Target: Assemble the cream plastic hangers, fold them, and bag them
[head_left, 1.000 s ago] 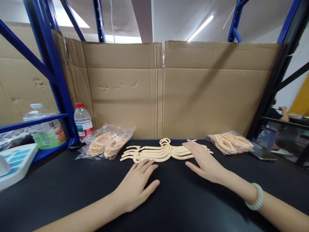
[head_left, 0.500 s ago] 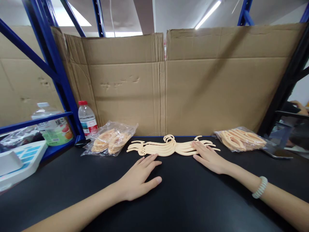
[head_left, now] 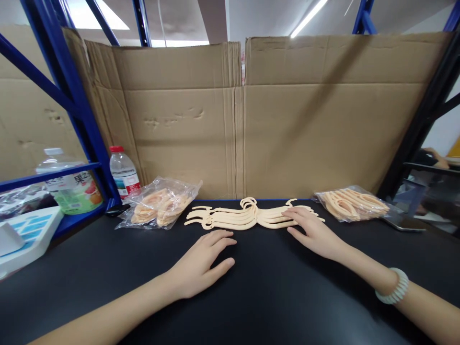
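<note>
"果" on juice bottle (head_left: 74, 191) label

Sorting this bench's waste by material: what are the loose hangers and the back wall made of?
Hangers: probably moulded plastic, matte cream, thin and uniform. Back wall: corrugated cardboard, brown, with creases and dents. The right hand rests on the hangers.

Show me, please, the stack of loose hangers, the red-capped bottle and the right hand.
stack of loose hangers (head_left: 235, 218), head view, left arms of the stack.
red-capped bottle (head_left: 123, 172), head view, clear body.
right hand (head_left: 314, 231), head view, back of hand.
</note>
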Tool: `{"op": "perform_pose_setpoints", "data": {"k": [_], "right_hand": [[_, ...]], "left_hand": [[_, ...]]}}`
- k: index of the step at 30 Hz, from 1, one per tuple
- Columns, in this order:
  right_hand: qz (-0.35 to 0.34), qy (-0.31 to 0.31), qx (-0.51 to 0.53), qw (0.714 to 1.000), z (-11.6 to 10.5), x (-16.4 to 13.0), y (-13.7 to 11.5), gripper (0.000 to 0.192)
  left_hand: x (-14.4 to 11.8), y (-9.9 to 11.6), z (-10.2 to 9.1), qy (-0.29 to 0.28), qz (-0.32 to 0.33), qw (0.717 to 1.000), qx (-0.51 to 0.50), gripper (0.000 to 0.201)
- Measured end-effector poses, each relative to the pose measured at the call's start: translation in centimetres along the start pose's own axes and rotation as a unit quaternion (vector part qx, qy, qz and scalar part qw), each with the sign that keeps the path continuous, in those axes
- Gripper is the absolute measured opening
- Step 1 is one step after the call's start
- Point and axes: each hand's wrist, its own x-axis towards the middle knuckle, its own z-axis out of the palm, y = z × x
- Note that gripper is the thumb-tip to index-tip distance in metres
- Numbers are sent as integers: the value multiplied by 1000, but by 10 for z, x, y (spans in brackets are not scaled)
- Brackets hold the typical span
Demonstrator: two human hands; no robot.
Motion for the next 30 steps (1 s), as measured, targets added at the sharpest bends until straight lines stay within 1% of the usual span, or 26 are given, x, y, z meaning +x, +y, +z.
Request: {"op": "perform_pose_setpoints", "data": {"k": [3,5,10,12,16,24,30], "right_hand": [[-1,14,-1,1000,-7,1,-1,29],[8,12,-3,1000,-8,1,2,27],[46,-25,-16,998,-5,-3,14,28],[50,-47,-14,998,-4,-4,17,29],[37,-72,-4,997,-6,-3,17,29],[1,-79,-11,997,-11,0,8,21],[-10,-80,17,997,-8,2,3,16]], "left_hand": [[-1,0,2,10,21,1000,-3,35],[-1,2,2,13,28,1000,-7,35],[-1,6,0,1,23,1000,-11,35],[-1,6,-1,0,24,1000,-11,35],[-2,8,0,5,28,999,-23,34],[-4,19,-3,-23,37,999,-21,34],[-3,21,-3,-11,35,998,-53,32]]}}
